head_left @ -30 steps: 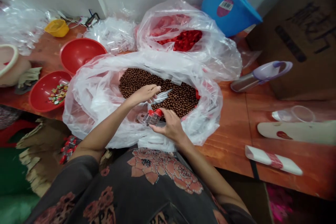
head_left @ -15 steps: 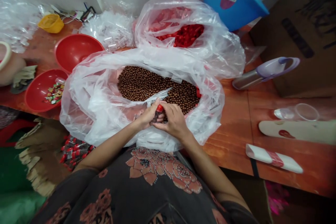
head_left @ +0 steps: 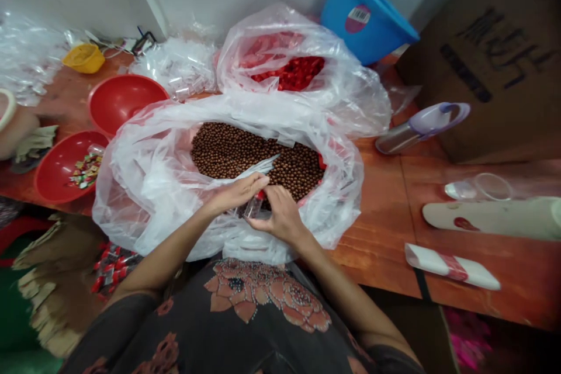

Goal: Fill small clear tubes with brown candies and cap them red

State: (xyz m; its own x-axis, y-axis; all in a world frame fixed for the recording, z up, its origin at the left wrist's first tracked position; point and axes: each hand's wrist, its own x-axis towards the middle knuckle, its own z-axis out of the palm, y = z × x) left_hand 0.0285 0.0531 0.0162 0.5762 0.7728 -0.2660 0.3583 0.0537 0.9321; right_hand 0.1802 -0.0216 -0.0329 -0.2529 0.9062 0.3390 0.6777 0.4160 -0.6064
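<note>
My right hand point(head_left: 283, 216) is closed around a small clear plastic bottle point(head_left: 253, 208) with a red cap, holding it at the near side of the bag's opening. Stretched out over that cap is my left hand point(head_left: 241, 191), palm down; whether its fingertips touch the cap is hard to make out. Below both hands lies a large clear plastic bag point(head_left: 149, 175), spread wide around a heap of small round brown balls point(head_left: 232, 143). A bundle of thin whitish strips point(head_left: 258, 167) rests on the balls just beyond my left fingers.
Behind stands another bag point(head_left: 350, 87) with red caps point(head_left: 302, 73) and a blue bucket point(head_left: 363, 17). Two red bowls point(head_left: 125, 99) are at the left, near empty clear bottles point(head_left: 179, 64). Red-capped bottles point(head_left: 111, 269) lie below left. A flask point(head_left: 416, 128) and carton point(head_left: 486, 70) stand right.
My left hand came down to the bottles in my right hand, cupped around them, then drew back with fingers straight over the cap. Below left, more red-capped bottles show than a second ago.
</note>
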